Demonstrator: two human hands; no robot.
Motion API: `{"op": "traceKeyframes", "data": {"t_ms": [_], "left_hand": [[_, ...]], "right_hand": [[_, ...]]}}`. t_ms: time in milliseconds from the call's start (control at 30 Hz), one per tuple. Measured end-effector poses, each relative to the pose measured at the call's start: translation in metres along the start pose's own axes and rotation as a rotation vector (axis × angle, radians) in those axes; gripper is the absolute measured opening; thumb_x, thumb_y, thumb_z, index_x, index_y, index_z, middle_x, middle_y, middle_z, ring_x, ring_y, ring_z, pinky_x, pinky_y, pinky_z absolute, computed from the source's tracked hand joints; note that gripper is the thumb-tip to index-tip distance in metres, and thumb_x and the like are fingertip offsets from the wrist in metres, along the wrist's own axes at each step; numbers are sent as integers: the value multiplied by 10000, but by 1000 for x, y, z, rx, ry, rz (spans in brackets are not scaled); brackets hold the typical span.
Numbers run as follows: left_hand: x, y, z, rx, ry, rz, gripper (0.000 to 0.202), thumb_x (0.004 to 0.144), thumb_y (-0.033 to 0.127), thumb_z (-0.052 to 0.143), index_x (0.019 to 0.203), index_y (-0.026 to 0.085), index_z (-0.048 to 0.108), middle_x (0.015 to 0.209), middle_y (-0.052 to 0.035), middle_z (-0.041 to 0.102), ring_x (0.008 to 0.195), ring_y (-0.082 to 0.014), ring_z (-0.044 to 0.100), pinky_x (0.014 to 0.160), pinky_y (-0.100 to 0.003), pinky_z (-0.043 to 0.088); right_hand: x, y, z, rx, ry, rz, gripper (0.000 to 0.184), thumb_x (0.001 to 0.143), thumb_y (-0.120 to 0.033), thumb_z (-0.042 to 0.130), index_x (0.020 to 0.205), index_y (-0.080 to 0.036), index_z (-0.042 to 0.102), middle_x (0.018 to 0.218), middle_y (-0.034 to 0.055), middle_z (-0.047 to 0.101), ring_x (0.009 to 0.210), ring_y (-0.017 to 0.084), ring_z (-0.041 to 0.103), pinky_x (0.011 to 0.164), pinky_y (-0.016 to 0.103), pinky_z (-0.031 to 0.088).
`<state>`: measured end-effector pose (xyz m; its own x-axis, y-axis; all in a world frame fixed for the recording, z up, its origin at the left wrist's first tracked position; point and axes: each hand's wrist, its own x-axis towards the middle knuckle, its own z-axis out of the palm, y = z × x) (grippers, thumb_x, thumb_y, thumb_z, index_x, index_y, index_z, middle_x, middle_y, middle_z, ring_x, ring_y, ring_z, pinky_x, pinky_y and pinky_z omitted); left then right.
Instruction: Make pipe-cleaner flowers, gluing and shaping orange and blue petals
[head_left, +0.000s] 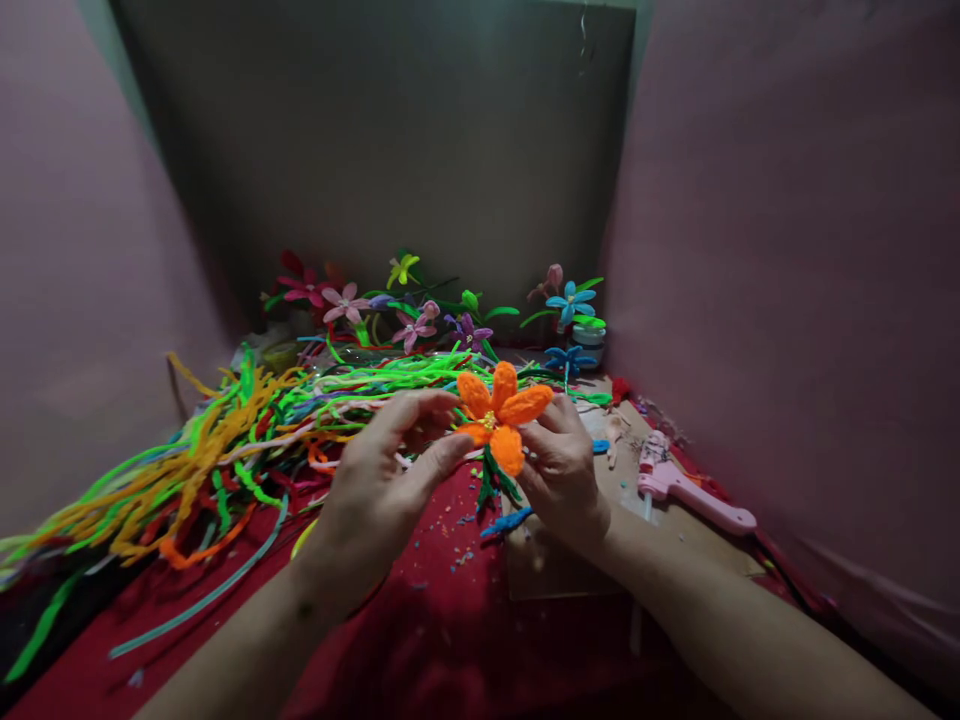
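An orange pipe-cleaner flower (pixel 496 415) with a dark green stem is held up between both hands over a red cloth (pixel 442 620). My left hand (pixel 382 480) pinches the flower's left petals with thumb and fingers closed. My right hand (pixel 561 470) grips the flower from the right, fingers curled round the petals and stem. A short blue pipe-cleaner piece (pixel 507 522) lies just below the hands.
A big heap of loose pipe cleaners (pixel 225 440), green, orange and yellow, spreads to the left. Several finished flowers (pixel 420 310) stand at the back. A pink glue gun (pixel 690 490) lies on cardboard (pixel 555 570) at the right. Pink walls close in on both sides.
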<state>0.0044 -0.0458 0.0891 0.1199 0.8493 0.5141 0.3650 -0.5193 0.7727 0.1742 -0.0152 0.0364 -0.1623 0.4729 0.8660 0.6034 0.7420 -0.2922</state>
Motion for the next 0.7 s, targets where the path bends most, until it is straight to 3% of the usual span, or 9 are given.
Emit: {"op": "traceKeyframes", "data": {"t_ms": [67, 167, 233, 367, 467, 533, 600, 700], "left_hand": [[-2, 3, -1, 366, 185, 398, 205, 736, 213, 669, 938, 205, 632, 895, -39, 632, 846, -184, 556, 771, -320, 433], [-6, -1, 5, 700, 198, 813, 178, 730, 128, 654, 895, 194, 641, 831, -39, 652, 797, -191, 546, 770, -357, 405], [-9, -8, 12, 800, 173, 922, 161, 739, 120, 634, 893, 168, 641, 823, -54, 665, 773, -199, 547, 774, -384, 389], [-13, -13, 25, 847, 181, 1011, 172, 757, 102, 584, 920, 104, 636, 818, -92, 672, 789, -222, 555, 803, -417, 373], [-14, -5, 24, 810, 129, 1016, 181, 769, 86, 563, 936, 102, 632, 820, -95, 677, 786, -217, 557, 787, -407, 382], [-10, 6, 16, 713, 78, 928, 191, 767, 93, 580, 941, 151, 633, 830, -66, 678, 772, -195, 556, 756, -376, 398], [-3, 19, 4, 555, 87, 732, 144, 768, 107, 592, 877, 190, 635, 800, -36, 663, 751, -170, 559, 713, -333, 419], [13, 30, -11, 315, 140, 289, 102, 778, 207, 606, 879, 205, 623, 768, -12, 634, 705, -148, 574, 636, -278, 442]], "right_hand": [[2, -1, 0, -32, -17, -3, 133, 821, -200, 525, 861, -205, 651, 955, 62, 635, 836, 221, 463, 747, 384, 380], [2, -5, 0, -42, -41, -7, 178, 856, -250, 475, 831, -197, 643, 957, 68, 637, 840, 223, 488, 756, 394, 374], [1, -7, 0, -31, -33, -16, 225, 872, -291, 444, 826, -198, 644, 954, 74, 638, 843, 227, 499, 753, 401, 371], [0, -7, 3, 37, 12, -23, 224, 881, -296, 439, 885, -222, 650, 942, 61, 643, 869, 223, 521, 761, 401, 372], [1, -5, 3, 83, 35, -19, 201, 879, -298, 458, 917, -239, 647, 965, 51, 644, 899, 217, 530, 782, 400, 377], [2, -4, 2, 101, 23, -31, 193, 875, -311, 470, 893, -233, 646, 984, 54, 642, 903, 220, 530, 782, 404, 380], [2, -3, 1, 125, -5, -51, 174, 868, -290, 481, 883, -221, 640, 989, 58, 642, 902, 220, 531, 772, 403, 384], [2, -4, -1, 166, -37, -57, 149, 852, -230, 494, 902, -209, 632, 992, 59, 640, 900, 217, 528, 776, 405, 387]]}}
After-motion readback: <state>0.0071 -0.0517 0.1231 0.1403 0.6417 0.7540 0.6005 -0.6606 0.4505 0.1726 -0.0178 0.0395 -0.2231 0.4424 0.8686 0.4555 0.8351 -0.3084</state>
